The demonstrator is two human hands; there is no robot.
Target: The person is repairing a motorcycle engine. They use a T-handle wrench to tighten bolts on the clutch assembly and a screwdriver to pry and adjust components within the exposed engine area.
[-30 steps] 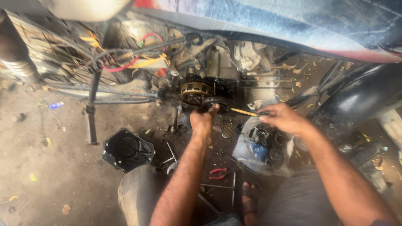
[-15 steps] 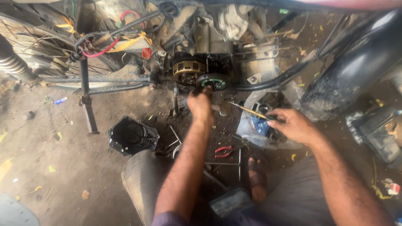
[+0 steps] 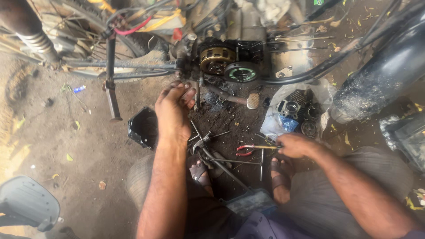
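Observation:
My left hand (image 3: 174, 110) is raised just below the open motorcycle engine (image 3: 230, 62), fingers curled together close to a thin upright rod (image 3: 197, 95); whether it holds anything is hidden. My right hand (image 3: 294, 145) is low over the dirt floor, closed on a thin yellowish screwdriver (image 3: 265, 147) that lies across red-handled pliers (image 3: 245, 150). Several loose metal tools (image 3: 221, 161) lie between my sandalled feet. On the engine sit a brass-coloured clutch (image 3: 216, 59) and a round dark-green part (image 3: 241, 71).
A black engine cover (image 3: 142, 128) lies on the ground left of my left arm. A plastic bag of engine parts (image 3: 292, 110) is beyond my right hand. A dark muffler (image 3: 380, 79) crosses the right side, the stand (image 3: 110, 86) hangs left, a mirror (image 3: 26, 203) sits bottom left.
My right hand came down from the engine to the tools on the ground, screwdriver with it. My left hand drew back slightly from the engine. The view tilted downward.

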